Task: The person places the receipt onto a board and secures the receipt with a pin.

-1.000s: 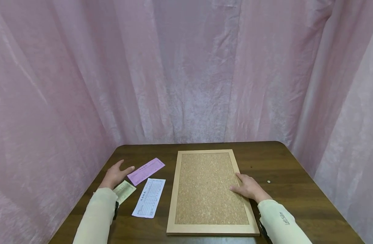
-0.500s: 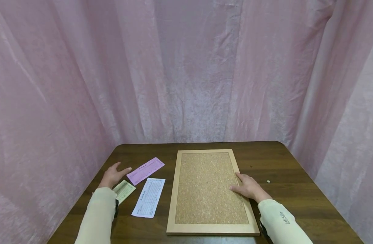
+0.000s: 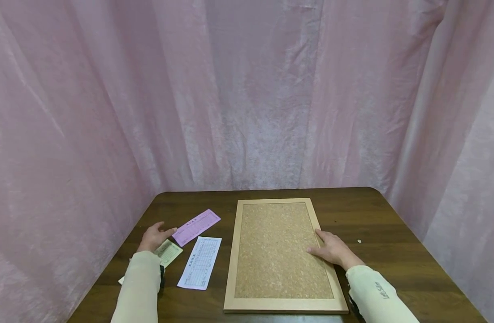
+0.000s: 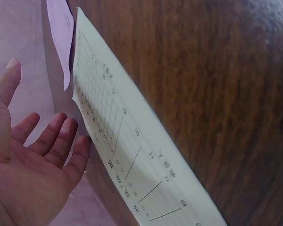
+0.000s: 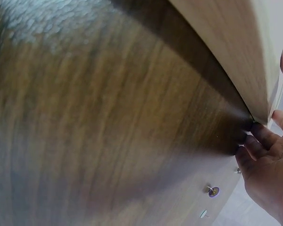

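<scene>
My left hand [image 3: 152, 237] is over the left side of the table, fingers loosely extended and nothing in its grasp. Beneath it lies a pale green printed slip [image 3: 169, 252], partly covered by the hand and sleeve. In the left wrist view the little finger is close to the slip's [image 4: 127, 141] edge; whether they touch I cannot tell. A pink slip [image 3: 196, 227] lies just beyond the thumb, and a white slip [image 3: 200, 263] to its right. My right hand [image 3: 331, 249] holds the right edge of a wood-framed corkboard [image 3: 281, 251], thumb over the cork, several fingers [image 5: 262, 136] against the outer side.
Right of the corkboard, a small pushpin [image 3: 359, 241] lies on the dark wooden table [image 3: 392, 278]. The right wrist view shows a purple-rimmed pushpin [image 5: 213, 191] and a pale one [image 5: 203, 213]. Pink curtains [image 3: 263, 112] hang behind the table and at both sides.
My left hand has drawn slightly nearer and to the right, over the green slip. A pale corner now shows left of the sleeve. The right hand stays on the corkboard.
</scene>
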Demonstrator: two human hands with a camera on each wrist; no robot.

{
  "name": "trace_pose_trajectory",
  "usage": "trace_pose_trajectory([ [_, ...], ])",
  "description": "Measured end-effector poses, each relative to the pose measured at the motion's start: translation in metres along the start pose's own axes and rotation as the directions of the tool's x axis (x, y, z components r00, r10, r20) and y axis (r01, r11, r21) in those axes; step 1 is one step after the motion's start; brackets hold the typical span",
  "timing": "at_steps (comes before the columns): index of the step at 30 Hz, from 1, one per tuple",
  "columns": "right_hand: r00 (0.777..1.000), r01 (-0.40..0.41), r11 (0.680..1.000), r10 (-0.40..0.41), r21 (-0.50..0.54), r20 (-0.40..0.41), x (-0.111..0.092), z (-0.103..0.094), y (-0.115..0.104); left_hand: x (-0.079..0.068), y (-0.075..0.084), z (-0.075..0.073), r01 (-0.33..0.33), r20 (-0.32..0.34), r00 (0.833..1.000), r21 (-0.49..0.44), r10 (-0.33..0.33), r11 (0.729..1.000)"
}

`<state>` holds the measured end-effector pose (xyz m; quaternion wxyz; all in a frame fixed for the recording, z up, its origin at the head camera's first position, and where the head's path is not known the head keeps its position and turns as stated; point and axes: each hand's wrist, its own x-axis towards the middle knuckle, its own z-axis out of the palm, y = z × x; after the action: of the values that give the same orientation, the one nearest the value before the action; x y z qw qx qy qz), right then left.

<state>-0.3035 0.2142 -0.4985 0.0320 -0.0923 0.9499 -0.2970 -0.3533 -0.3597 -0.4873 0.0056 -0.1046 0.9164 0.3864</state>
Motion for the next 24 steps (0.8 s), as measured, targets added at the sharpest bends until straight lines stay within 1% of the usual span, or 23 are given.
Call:
trace_pose_trajectory([
  [7,1.000,-0.020,1.000,0.020,-0.002,0.001,0.001,0.002,0.002,0.007,-0.004,0.004,-0.030,-0.013,0.999,0.014,0.031,0.999],
  [13,1.000,-0.018,1.000,0.018,-0.012,-0.002,0.001,0.003,0.004,0.009,-0.005,0.008,-0.018,-0.014,1.000,0.000,0.018,1.000],
  [17,1.000,-0.025,1.000,0.025,-0.013,-0.004,0.001,0.002,0.004,0.010,-0.006,0.012,-0.013,-0.006,1.000,-0.029,0.013,1.000],
  [21,1.000,-0.030,0.999,0.030,-0.010,-0.003,0.001,0.002,0.003,0.008,-0.007,0.014,0.025,-0.003,1.000,-0.090,-0.025,0.996],
  [24,0.999,-0.033,0.999,0.033,-0.012,-0.005,0.001,0.002,0.002,0.006,-0.008,0.015,0.035,-0.013,0.999,-0.131,-0.037,0.991],
])
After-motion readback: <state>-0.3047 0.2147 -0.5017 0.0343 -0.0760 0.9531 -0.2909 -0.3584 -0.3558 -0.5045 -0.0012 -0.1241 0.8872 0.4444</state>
